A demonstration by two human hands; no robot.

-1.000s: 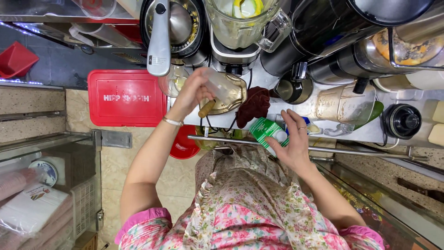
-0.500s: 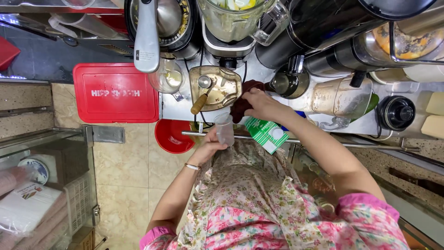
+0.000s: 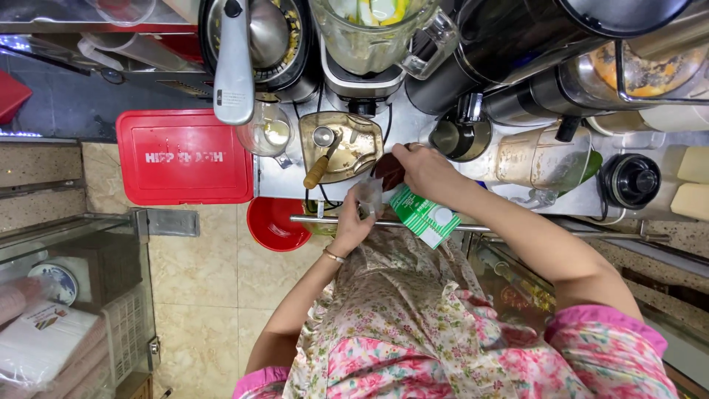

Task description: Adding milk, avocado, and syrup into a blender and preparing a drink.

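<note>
My left hand holds a small clear plastic cup upright, close to my body and just over the metal rail. My right hand reaches across the counter, its fingers closed on the edge of a dark red pouch. A green and white carton lies tilted just below that hand, apart from it. Beyond the cup stands a square clear tub with a wooden-handled metal scoop in it.
The counter's back row holds a juicer, a blender jar with fruit pieces, a steel cup and a black-lidded jar. A glass jug stands left of the tub. A red lidded box and a red bowl sit lower left.
My left hand drew the cup back from over the square tub toward my body. My right hand left the carton and went to the dark red pouch.
</note>
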